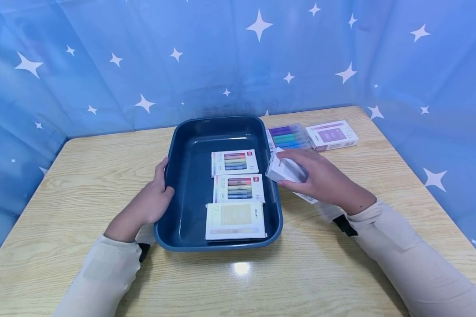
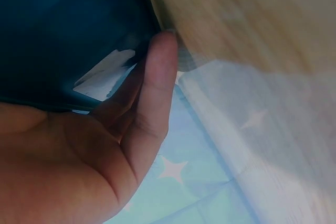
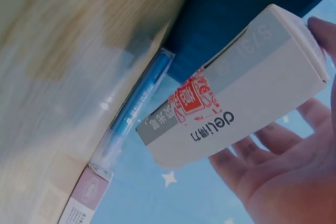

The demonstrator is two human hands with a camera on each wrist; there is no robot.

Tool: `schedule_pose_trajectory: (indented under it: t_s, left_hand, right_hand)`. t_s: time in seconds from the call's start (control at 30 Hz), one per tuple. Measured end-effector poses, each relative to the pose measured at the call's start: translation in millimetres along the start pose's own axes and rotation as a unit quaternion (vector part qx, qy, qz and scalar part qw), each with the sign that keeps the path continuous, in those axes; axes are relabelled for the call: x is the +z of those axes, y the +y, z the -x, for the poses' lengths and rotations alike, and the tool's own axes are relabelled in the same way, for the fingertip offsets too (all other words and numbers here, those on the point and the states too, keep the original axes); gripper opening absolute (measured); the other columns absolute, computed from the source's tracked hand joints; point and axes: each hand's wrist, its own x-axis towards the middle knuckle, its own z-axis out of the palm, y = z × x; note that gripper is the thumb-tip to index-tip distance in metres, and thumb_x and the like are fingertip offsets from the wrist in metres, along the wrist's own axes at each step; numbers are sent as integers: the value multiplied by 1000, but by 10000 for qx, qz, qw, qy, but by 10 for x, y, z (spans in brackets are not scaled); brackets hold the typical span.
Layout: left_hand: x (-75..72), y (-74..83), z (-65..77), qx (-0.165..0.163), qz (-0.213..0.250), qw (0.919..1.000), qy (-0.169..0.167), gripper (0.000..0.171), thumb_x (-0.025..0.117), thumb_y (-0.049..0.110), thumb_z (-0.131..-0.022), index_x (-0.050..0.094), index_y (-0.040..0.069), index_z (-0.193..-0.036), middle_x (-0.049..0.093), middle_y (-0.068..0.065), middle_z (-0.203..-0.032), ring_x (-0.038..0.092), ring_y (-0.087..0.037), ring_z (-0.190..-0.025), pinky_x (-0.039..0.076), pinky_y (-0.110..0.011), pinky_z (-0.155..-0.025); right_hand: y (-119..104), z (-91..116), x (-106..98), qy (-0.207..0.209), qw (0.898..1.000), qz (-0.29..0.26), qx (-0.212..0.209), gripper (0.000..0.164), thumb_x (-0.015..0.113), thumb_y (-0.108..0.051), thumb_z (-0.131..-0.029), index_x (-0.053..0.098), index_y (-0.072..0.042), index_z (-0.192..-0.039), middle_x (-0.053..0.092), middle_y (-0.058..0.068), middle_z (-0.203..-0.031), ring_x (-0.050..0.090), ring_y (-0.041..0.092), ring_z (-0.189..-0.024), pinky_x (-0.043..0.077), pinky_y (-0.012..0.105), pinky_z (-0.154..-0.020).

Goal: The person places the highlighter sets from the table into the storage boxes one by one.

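A dark blue tray (image 1: 190,176) stands on the table, and my left hand (image 1: 152,200) grips its left rim. In the left wrist view, fingers (image 2: 160,72) lie along the tray's outer wall. My right hand (image 1: 321,178) holds a white-and-grey pen box (image 3: 247,82) marked "deli", tilted beside the tray's right rim. Two white marker boxes (image 1: 235,162) with windows showing coloured markers lie inside the tray. Nearest me in the tray is a white box with a yellow panel (image 1: 236,220).
Right of the tray lie a clear pack of coloured markers (image 1: 288,136) and a white-and-purple box (image 1: 332,135), close together. A blue curtain with white stars (image 1: 218,57) hangs behind the wooden table (image 1: 83,176).
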Motion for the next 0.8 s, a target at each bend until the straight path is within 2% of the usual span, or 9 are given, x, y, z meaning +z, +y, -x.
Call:
schedule_pose_trajectory:
  t_s: [0.13,0.53,0.67,0.8]
  left_hand:
    - [1,-1,1,2,7,10000,-6,72,25,16,-104,-23,23,-157,32,-38,-152,67,-45,-107,60,-53,-76]
    - [15,-2,-7,-12,42,10000,30,72,25,16,-104,-22,23,-158,29,-37,-154,64,-47,-112,60,-54,-78]
    - [11,5,-3,-23,40,10000,20,72,25,17,-104,-23,23,-158,29,-37,-155,64,-48,-113,59,-55,-79]
    - [2,8,2,-11,45,10000,32,72,26,17,-104,-22,22,-158,28,-37,-155,64,-48,-112,59,-55,-79]
  right_hand:
    - [-6,3,-10,-12,10000,64,15,65,77,-39,-87,52,-26,-145,50,12,-148,49,32,-129,45,58,-103]
    - [-6,-10,-45,21,9993,370,-68,60,76,-41,-87,55,-28,-141,52,10,-140,57,29,-109,54,50,-88]
    - [-24,-28,-62,-27,9985,534,-105,61,77,-42,-87,55,-27,-142,51,13,-142,58,31,-111,55,52,-90]
    - [-59,-50,-93,-127,9973,705,-152,63,76,-42,-87,53,-27,-144,50,13,-145,55,34,-123,51,56,-98]
